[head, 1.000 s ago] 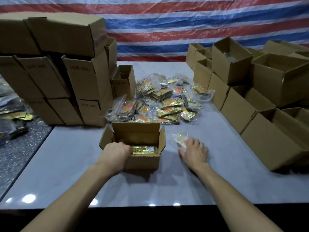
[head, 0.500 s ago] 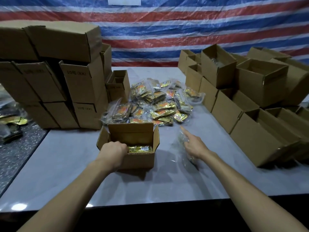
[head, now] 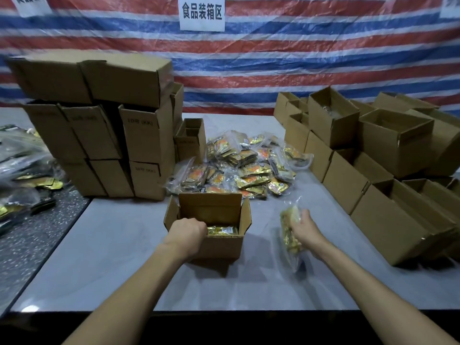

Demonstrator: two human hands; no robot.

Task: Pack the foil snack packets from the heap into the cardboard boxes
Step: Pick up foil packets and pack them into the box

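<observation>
Left hand [head: 188,231] grips the near rim of the open box [head: 219,247], fingers curled over the edge and into it; judged to be steadying it. Right hand [head: 305,227], just right of the box, is closed round a clear bag of foil packets [head: 290,235]. The bag hangs long and limp below the hand and appears clear of the table [head: 112,257]. It is motion-blurred, so finger placement cannot be read. Step in hand, as judged: carrying one bag across to the box. Gold packets [head: 222,230] lie flat inside the box against its front wall; the back flap stands upright and the side flaps are splayed outward. Next move likely calls for lifting the bag over the right flap and laying it flat on that layer, with the left hand leaving room at the rim. Heap [head: 239,168] sits just behind the box: many clear bags of gold-and-orange packets, crinkled and shiny, probably slippery to hold. Judging by its size, most of the packing remains. Closed cartons [head: 99,135] are stacked behind and left of the box; open cartons [head: 388,220] stand to its right.
</observation>
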